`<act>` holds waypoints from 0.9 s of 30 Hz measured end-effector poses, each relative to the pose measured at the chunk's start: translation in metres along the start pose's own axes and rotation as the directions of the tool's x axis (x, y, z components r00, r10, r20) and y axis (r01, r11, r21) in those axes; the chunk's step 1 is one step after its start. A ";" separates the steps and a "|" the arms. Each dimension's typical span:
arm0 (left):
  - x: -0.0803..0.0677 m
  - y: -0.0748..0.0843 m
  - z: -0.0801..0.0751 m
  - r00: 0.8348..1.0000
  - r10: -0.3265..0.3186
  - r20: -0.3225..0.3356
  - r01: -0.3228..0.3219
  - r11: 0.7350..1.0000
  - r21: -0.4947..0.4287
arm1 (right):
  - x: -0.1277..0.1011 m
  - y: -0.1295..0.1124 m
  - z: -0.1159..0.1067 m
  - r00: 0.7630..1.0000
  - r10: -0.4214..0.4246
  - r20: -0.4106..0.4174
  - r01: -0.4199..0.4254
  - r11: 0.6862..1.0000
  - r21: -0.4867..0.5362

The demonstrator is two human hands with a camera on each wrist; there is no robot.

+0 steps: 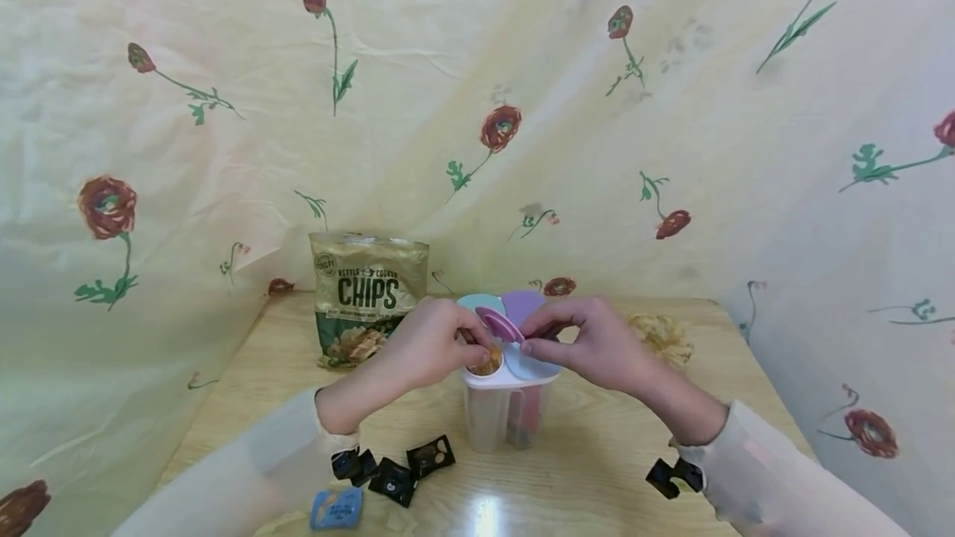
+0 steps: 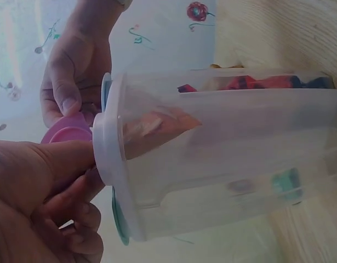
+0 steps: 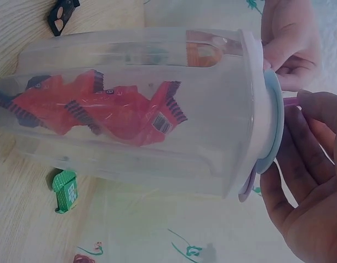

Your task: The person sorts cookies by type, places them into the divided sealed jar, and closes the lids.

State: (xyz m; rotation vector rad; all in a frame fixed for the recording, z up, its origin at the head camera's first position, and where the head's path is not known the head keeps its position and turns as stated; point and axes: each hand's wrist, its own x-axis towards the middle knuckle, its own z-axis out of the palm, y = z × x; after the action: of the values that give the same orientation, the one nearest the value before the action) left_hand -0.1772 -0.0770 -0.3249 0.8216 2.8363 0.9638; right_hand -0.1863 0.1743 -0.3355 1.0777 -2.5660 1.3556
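Observation:
A clear plastic container (image 1: pixel 488 417) with a white top and coloured flap lids stands on the table. My right hand (image 1: pixel 589 342) pinches the raised pink lid (image 1: pixel 501 326) between thumb and fingers. At the opening under that lid, my left hand (image 1: pixel 440 342) holds a small orange packet (image 1: pixel 487 360) with its fingertips at the rim. In the left wrist view the orange packet (image 2: pixel 163 121) shows through the wall, just inside the upper part of its compartment. Red wrapped packets (image 3: pixel 121 112) lie in another compartment, behind the clear wall in the right wrist view.
A chips bag (image 1: pixel 369 297) stands at the back left. Several black packets (image 1: pixel 393 481) and a blue packet (image 1: pixel 336 510) lie at the front left. A crumpled yellowish thing (image 1: pixel 662 340) lies to the right, and a green packet (image 3: pixel 65 190) shows beside the container.

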 end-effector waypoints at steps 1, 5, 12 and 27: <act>0.001 0.000 0.001 1.000 0.006 -0.005 -0.005 1.000 0.016 | 0.000 0.000 0.000 1.000 0.003 0.000 -0.003 1.000 -0.001; 0.004 0.000 0.005 0.998 0.045 0.036 -0.047 0.996 0.080 | 0.000 0.000 0.000 1.000 0.007 -0.001 -0.007 1.000 0.000; 0.002 -0.002 0.003 0.998 0.051 0.044 -0.052 0.998 0.023 | 0.001 0.000 0.003 1.000 0.007 -0.010 -0.007 1.000 0.000; -0.029 -0.063 -0.019 1.000 -0.019 -0.008 0.017 0.985 -0.170 | -0.001 -0.005 0.004 0.998 0.022 -0.061 -0.023 1.000 -0.012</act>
State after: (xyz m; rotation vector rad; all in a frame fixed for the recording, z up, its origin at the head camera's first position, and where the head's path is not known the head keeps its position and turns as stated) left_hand -0.1857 -0.1440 -0.3502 0.7734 2.7154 1.1905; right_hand -0.1812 0.1703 -0.3345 0.9919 -2.5474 1.3539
